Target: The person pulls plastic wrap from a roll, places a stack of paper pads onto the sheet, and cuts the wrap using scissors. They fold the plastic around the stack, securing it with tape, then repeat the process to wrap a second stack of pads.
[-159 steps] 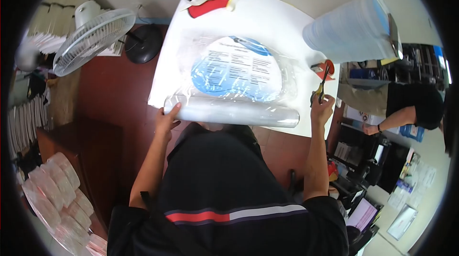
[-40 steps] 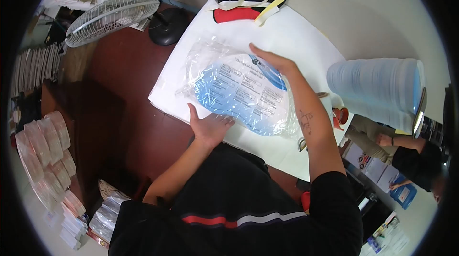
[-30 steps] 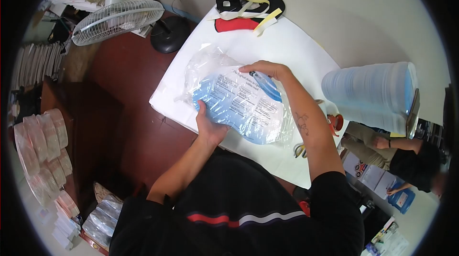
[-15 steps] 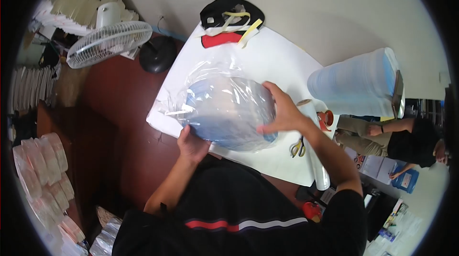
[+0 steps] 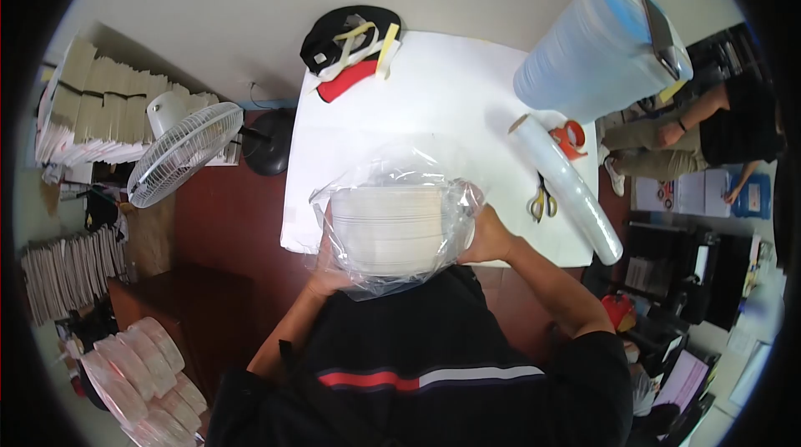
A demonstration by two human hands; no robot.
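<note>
A stack of thin cream layers [image 5: 388,230], wrapped in loose clear plastic [image 5: 417,167], is held close to my body at the front edge of the white table. My left hand [image 5: 328,277] grips its lower left side, its fingers partly hidden by the film. On the right side, my right hand [image 5: 488,234] presses against the wrapped stack, with its fingers partly behind the plastic. To the right of the stack lie scissors [image 5: 542,201] with yellow-and-black handles, a long roll of clear film [image 5: 567,188] and a red tape dispenser [image 5: 570,140].
A tall bluish wrapped cylinder [image 5: 576,55] stands at the table's back right, a dark flat object [image 5: 659,34] on it. A black item with tape strips [image 5: 346,38] lies back left. A fan [image 5: 188,151] stands left; another person [image 5: 709,126] is at right.
The wrapped stack has come toward my body and turned, so its cream layered side shows instead of the bluish face. Both hands have moved with it, and the view has shifted.
</note>
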